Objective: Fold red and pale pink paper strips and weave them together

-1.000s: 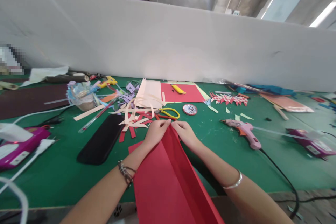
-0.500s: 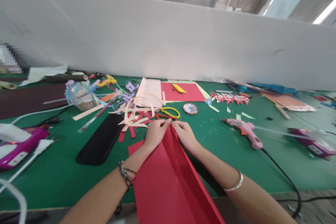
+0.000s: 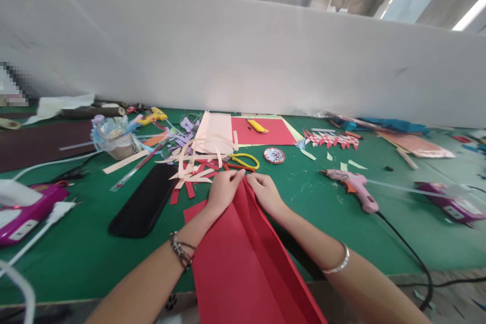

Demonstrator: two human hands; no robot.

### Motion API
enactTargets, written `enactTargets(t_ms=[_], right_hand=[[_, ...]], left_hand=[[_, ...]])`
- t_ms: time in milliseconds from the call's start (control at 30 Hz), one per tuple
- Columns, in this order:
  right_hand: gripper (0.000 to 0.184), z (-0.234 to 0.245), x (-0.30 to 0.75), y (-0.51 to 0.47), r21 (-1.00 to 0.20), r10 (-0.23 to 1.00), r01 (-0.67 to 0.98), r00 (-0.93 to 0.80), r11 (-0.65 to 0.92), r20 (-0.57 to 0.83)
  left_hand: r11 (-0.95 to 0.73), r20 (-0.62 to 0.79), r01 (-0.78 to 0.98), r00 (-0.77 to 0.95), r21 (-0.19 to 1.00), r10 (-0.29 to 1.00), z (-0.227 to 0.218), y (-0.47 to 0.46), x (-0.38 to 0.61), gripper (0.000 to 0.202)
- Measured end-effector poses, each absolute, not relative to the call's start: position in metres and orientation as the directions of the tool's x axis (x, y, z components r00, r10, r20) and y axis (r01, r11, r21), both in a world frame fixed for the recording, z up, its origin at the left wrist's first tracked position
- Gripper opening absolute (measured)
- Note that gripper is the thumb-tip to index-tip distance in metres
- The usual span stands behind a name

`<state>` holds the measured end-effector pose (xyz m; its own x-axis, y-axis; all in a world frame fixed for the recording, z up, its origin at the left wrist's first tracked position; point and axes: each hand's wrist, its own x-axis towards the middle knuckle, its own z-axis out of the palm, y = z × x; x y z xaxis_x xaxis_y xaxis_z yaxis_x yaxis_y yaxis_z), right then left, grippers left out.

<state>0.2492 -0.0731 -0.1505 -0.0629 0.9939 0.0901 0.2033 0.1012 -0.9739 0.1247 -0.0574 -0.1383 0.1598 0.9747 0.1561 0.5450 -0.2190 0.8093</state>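
Note:
A large sheet of red paper (image 3: 231, 263) stretches from my hands down past the bottom of the view, with a fold running along its right side. My left hand (image 3: 224, 193) pinches its far edge from the left. Close beside it, my right hand (image 3: 267, 195) pinches the same edge at the folded part. The thumbs almost meet, and the fingertips beneath are partly hidden. Just beyond the hands lie scissors with yellow and red handles (image 3: 246, 161), among red and cream paper strips (image 3: 192, 177).
A black phone-like slab (image 3: 143, 202) lies left of the paper. To the right rests a pink glue gun (image 3: 357, 187) with its cord. Behind are a round tin (image 3: 274, 155), red card (image 3: 271, 136) and a woven paper strip (image 3: 334, 140). Purple power strips (image 3: 34, 207) sit at both sides.
Both hands keep their pinch on the red paper, almost unmoved. The whole view has shifted very slightly.

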Motion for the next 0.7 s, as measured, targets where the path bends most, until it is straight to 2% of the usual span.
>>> enactTargets(t_ms=[700], right_hand=[[0.032, -0.15, 0.2509, -0.0722, -0.963, 0.995, 0.255, -0.077, 0.082, 0.065]], left_hand=[[-0.209, 0.146, 0.559, 0.156, 0.803, 0.977, -0.1415, -0.0538, 0.1234, 0.039]])
